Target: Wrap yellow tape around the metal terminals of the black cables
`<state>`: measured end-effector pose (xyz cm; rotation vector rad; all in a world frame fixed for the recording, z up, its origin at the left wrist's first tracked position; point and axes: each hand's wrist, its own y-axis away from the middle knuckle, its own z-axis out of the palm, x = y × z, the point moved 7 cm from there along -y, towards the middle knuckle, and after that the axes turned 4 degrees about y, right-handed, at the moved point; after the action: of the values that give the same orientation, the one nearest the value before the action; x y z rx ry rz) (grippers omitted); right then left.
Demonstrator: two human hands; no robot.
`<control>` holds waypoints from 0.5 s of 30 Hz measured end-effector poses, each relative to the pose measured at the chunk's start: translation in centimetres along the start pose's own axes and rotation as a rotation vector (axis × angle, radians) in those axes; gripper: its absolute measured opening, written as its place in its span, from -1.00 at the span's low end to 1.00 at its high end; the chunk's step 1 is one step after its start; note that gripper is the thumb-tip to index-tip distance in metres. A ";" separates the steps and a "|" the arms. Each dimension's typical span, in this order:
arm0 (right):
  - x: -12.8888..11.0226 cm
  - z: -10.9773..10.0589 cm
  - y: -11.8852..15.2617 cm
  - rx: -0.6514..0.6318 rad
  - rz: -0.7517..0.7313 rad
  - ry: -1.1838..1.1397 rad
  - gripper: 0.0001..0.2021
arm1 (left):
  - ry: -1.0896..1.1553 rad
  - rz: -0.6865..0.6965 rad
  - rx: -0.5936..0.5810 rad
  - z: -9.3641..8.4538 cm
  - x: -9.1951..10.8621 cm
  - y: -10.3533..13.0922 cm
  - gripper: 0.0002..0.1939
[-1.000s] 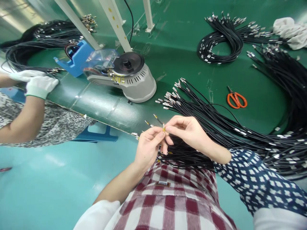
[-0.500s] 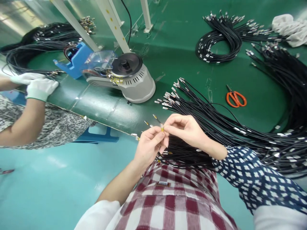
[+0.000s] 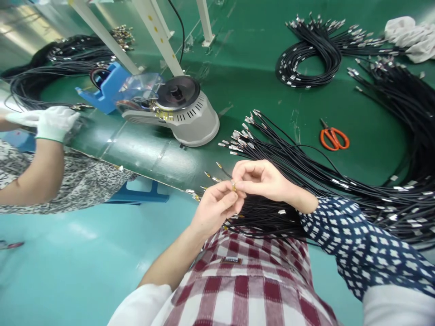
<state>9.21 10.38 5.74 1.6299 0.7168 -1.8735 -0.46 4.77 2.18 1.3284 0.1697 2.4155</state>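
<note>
Both hands point(image 3: 216, 206) pinch closed on one small yellowish piece point(image 3: 234, 186), mostly hidden.

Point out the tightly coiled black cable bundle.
That's the bundle beyond the orange-handled scissors: its cables cross, closing a compact ring; the other bundles sprawl wider.

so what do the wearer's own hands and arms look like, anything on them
Both the left hand and right hand are ungloved. The left forearm is bare up to a plain white sleeve. The right forearm wears a dark blue sleeve with a white flower-like print, with plain white fabric above it.
</note>
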 end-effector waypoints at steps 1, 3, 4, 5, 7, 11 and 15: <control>0.1 0.0 0.1 0.036 0.003 0.026 -0.85 | 0.011 0.010 0.024 -0.1 0.1 -0.1 -0.68; 0.0 -0.3 0.4 0.148 0.011 0.149 -0.85 | 0.032 0.039 0.099 -0.6 0.4 -0.2 -0.68; -0.1 -0.4 0.7 0.210 0.015 0.243 -0.86 | 0.039 0.053 0.145 -1.0 0.4 -0.2 -0.70; -0.2 -0.5 0.9 0.264 0.017 0.346 -0.86 | 0.042 0.064 0.185 -1.2 0.4 -0.3 -0.71; -0.6 -0.4 1.3 0.335 0.009 0.502 -0.87 | 0.044 0.077 0.227 -1.5 0.3 -0.4 -0.73; -0.3 -0.1 1.4 0.356 0.009 0.454 -0.87 | 0.054 0.111 0.233 -1.5 0.1 -0.4 -0.75; 0.4 0.1 1.1 0.342 0.049 0.218 -0.86 | 0.043 0.153 0.237 -1.5 0.1 -0.2 -0.79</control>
<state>9.87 9.56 5.28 2.0706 0.4517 -1.8779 -1.70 5.12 1.41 1.4378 0.3903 2.6193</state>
